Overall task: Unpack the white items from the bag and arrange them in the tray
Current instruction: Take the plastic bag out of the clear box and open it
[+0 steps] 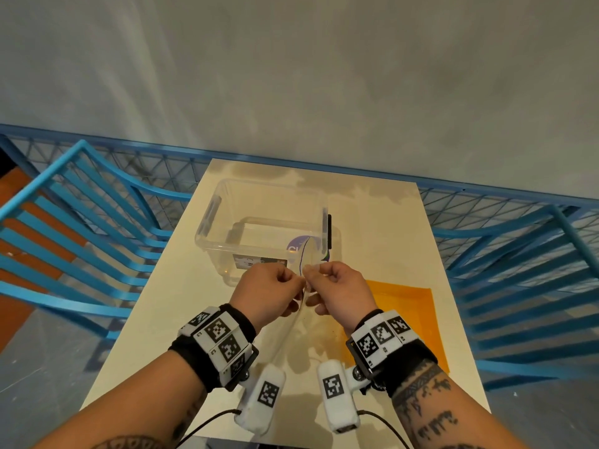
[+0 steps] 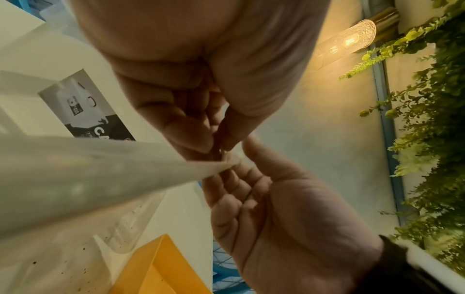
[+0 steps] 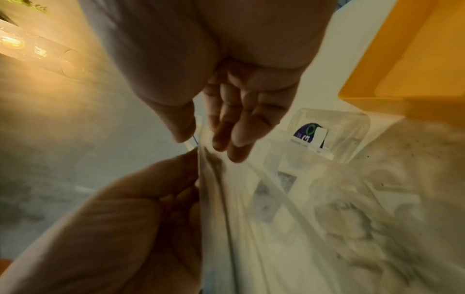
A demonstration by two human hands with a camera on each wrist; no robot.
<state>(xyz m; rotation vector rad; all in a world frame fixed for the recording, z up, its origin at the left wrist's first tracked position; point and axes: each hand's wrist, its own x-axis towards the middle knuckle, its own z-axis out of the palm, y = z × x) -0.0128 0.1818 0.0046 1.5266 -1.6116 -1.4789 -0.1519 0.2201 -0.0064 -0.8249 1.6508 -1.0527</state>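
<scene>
A clear plastic zip bag (image 1: 303,254) hangs above the table between my hands, its top edge upward. My left hand (image 1: 291,281) pinches that edge from the left and my right hand (image 1: 316,273) pinches it from the right, fingertips almost touching. In the left wrist view the left hand (image 2: 201,139) and the right hand (image 2: 251,189) meet on the bag (image 2: 88,179). In the right wrist view, pale blurred shapes (image 3: 347,218) show through the bag (image 3: 226,228); I cannot tell what they are. The orange tray (image 1: 415,306) lies on the table at the right, below my right hand.
A clear plastic storage box (image 1: 223,205) with a printed label stands on the cream table (image 1: 389,228) behind my hands. Blue slatted chairs (image 1: 81,228) flank the table on both sides, and a blue mesh rail runs along the grey wall behind.
</scene>
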